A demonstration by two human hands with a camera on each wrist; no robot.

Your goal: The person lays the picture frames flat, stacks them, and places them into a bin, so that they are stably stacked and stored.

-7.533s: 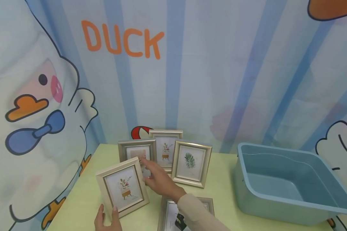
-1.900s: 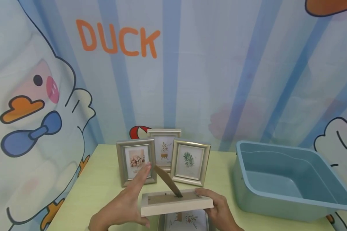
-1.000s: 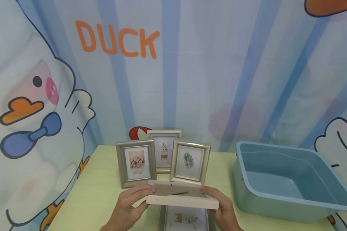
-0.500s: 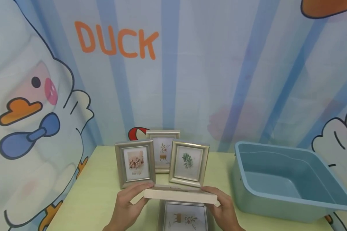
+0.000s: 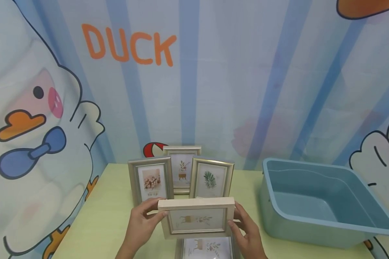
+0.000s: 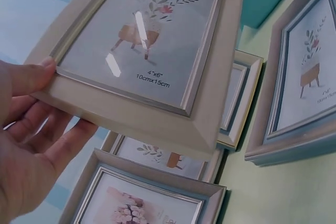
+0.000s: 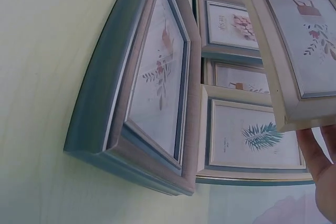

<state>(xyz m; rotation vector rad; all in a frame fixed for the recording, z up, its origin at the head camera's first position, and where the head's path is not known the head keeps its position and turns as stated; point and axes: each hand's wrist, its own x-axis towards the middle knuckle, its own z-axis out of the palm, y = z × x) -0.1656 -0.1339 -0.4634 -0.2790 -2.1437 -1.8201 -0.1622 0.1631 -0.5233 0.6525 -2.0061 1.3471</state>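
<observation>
A cream picture frame [image 5: 196, 203] hangs sideways above the table between both hands, its potted-plant print facing me. My left hand [image 5: 140, 223] pinches its left end, thumb on the front and fingers behind. My right hand [image 5: 247, 230] grips the opposite end, with the thumb on the front edge. In the left wrist view, the thumb and fingers of my left hand [image 6: 31, 135] hold one edge of the cream frame [image 6: 152, 124]. Only part of my right hand [image 7: 321, 166] shows in the right wrist view. Below the held frame is a grey-brown frame [image 5: 207, 248], partly cut off.
Behind stand a flower-photo frame [image 5: 151, 181], a plant-print frame [image 5: 182, 172] and a gold leaf-print frame [image 5: 211, 180]. A blue-green plastic tub [image 5: 314, 230] occupies the right side of the yellow table [image 5: 94, 216]. A duck-printed cloth [image 5: 220, 90] hangs at the back.
The cream frame left its place at front left. Its back stand, swung out earlier, was folded in. Both hands have since turned its picture side toward me.
</observation>
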